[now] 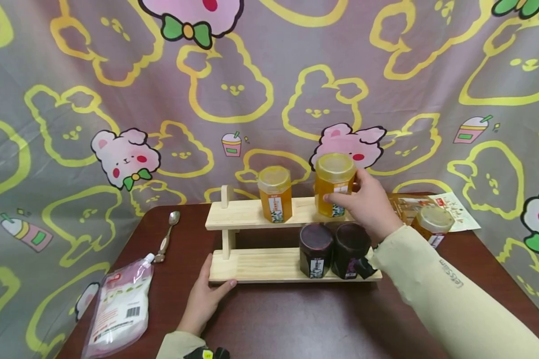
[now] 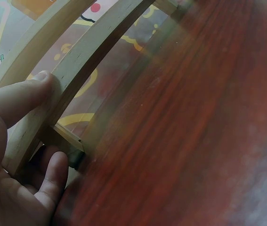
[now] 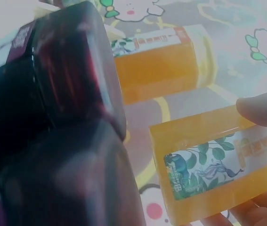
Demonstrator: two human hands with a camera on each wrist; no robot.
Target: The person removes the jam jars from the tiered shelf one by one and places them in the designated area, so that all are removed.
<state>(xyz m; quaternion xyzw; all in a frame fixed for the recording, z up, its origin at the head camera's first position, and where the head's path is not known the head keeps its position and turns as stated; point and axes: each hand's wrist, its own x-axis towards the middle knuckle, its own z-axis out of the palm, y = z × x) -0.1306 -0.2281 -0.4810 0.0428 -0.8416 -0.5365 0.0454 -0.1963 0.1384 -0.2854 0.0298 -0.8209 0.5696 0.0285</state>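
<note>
A two-tier wooden rack stands on the table. My left hand grips the left end of its lower board; in the left wrist view the thumb lies on the board's face and the fingers curl beneath. At the upper tier's right end, my right hand holds a hexagonal jar of amber contents, thumb in front and fingers round the far side. Another amber jar stands left of it on the same tier. Two dark jars stand side by side on the lower tier, below the right hand.
A third amber jar stands on the table right of the rack, by a flat printed packet. On the left lie a spoon and a spouted pouch. A patterned curtain hangs close behind the rack.
</note>
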